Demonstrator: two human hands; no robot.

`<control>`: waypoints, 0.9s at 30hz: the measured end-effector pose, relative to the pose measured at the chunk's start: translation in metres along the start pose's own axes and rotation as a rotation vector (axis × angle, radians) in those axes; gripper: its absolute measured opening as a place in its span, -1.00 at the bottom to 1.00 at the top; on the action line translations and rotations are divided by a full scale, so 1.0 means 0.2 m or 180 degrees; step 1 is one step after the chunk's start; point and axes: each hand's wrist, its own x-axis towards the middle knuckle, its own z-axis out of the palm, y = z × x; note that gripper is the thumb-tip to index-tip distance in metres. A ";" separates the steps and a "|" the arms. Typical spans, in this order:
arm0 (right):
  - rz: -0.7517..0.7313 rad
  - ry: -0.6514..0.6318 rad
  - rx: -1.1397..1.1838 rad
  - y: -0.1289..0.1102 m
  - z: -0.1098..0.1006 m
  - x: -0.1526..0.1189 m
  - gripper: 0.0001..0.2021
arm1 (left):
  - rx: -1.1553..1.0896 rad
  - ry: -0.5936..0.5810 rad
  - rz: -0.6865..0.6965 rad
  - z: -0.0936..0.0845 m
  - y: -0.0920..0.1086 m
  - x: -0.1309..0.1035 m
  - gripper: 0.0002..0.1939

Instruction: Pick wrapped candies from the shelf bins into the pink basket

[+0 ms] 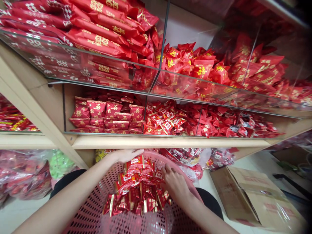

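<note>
A pink perforated basket [90,214] stands low in front of the shelves, with several red and gold candy packets [138,182] inside. My left hand [129,155] rests at the basket's far rim, just above the packets, its fingers stretched out to the right. On the right side of the basket, my right hand [174,182] has its fingers bent down at the edge of the packet pile, against a red packet. Its fingertips are partly hidden, so its hold on that packet is unclear.
Glass-fronted shelves [170,142] above hold many red wrapped sweets [112,112]. Bagged sweets [26,175] lie under the shelf at the left, and more bags [187,157] behind the basket. A cardboard box [265,198] sits on the floor at the right.
</note>
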 end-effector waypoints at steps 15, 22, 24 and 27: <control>0.0054 0.1528 0.0505 0.29 -0.49 0.10 -0.76 | 0.0021 0.0024 0.0012 0.00 -0.01 0.00 -0.29; -0.0542 0.0994 -0.0296 0.48 -0.68 0.39 -0.61 | -0.0012 0.0028 -0.0072 -0.01 0.00 -0.01 -0.26; -0.0647 0.0860 -0.0370 0.47 -0.68 0.44 -0.56 | 0.0012 0.0022 -0.0104 -0.01 0.00 -0.01 -0.26; -0.0690 0.0838 -0.0436 0.45 -0.67 0.47 -0.58 | 0.0031 0.0017 -0.0099 -0.01 0.01 -0.01 -0.27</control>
